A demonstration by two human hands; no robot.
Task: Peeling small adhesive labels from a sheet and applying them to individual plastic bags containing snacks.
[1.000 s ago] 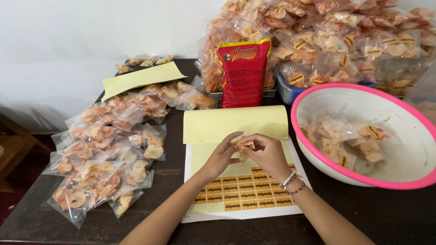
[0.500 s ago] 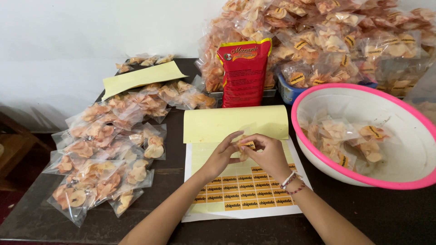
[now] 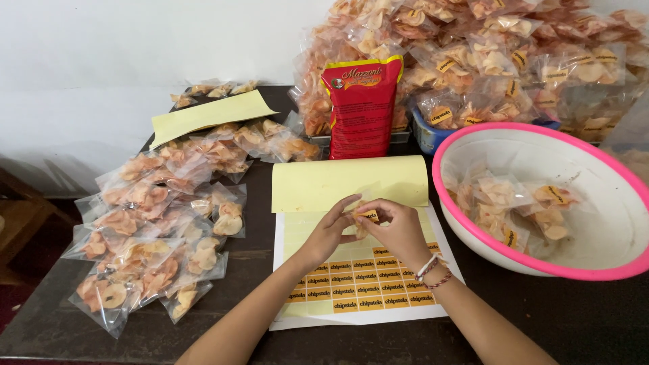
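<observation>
A sticker sheet (image 3: pixel 365 287) with rows of small orange labels lies on the dark table in front of me. Its upper rows are bare yellow backing, and a yellow page (image 3: pixel 324 184) is folded back at the top. Both hands meet above the sheet. My left hand (image 3: pixel 330 228) and my right hand (image 3: pixel 395 226) pinch a small clear packet of chips (image 3: pixel 364 217) between their fingertips. An orange label shows on the packet under my right fingers. My right wrist wears thin bracelets.
Several unlabelled chip packets (image 3: pixel 149 230) lie spread at the left, with a loose yellow sheet (image 3: pixel 209 115) behind. A white basin with pink rim (image 3: pixel 473 138) at the right holds labelled packets. A red bag (image 3: pixel 359 108) stands before a tall heap of packets (image 3: pixel 487 54).
Both hands stay over the sheet with the packet between them. Only the fingers have shifted slightly.
</observation>
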